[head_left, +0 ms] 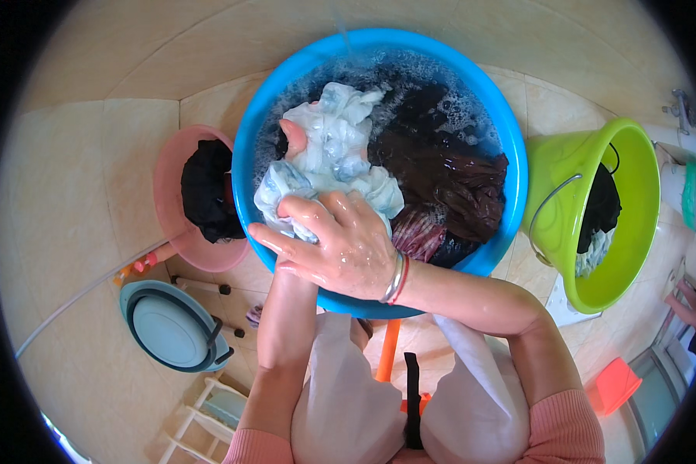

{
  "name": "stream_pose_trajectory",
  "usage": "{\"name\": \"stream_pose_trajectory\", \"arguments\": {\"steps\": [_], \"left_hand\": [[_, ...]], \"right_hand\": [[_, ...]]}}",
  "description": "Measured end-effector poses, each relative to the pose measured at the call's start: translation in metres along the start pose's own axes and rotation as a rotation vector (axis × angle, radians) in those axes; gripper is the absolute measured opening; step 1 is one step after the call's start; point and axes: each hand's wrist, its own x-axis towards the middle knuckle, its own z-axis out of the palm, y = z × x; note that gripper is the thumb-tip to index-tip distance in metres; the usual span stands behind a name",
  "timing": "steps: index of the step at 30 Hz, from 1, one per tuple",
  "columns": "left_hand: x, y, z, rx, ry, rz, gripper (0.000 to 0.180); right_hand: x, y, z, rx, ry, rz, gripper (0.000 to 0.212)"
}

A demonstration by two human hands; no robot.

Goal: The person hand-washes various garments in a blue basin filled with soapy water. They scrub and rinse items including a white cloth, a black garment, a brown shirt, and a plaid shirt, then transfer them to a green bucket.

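A large blue tub point(518, 178) of sudsy water stands in front of me. Over its left side is a bunched, wet white cloth point(336, 127). My left hand point(292, 139) is mostly hidden under that cloth; one fingertip pokes out and the cloth is wrapped about it. From above, my right hand point(344, 243) grips the near end of the cloth, thumb stretched left, a bangle and red string on its wrist. In the water lie dark brown clothing point(441, 182) and a reddish patterned cloth point(417, 232).
On the left, a pink basin point(166, 178) holds black cloth, with a folded blue-grey basin point(166, 329) nearer me. A lime green bucket point(642, 232) on the right contains black and white cloths. A thin hose point(77, 298) crosses at left. Far right is a wall tap point(680, 112).
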Motion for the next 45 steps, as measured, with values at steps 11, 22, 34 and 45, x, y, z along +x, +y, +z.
{"name": "stream_pose_trajectory", "arguments": {"steps": [11, 22, 34, 45], "left_hand": [[-0.006, -0.016, 0.0, -0.138, -0.057, 0.037, 0.04], [-0.012, -0.035, -0.006, 0.344, 0.518, 0.326, 0.025], [-0.027, -0.004, -0.075, 0.792, 0.508, 0.266, 0.055], [0.018, -0.016, -0.12, 1.367, 0.461, 0.184, 0.06]], "right_hand": [[0.02, 0.035, 0.007, 0.17, 0.174, -0.033, 0.019], [0.005, 0.136, 0.011, 0.026, 0.096, 0.24, 0.009], [-0.034, 0.172, 0.002, -0.317, -0.301, 0.34, 0.061], [-0.051, 0.215, 0.039, -0.261, -0.209, 0.685, 0.046]]}}
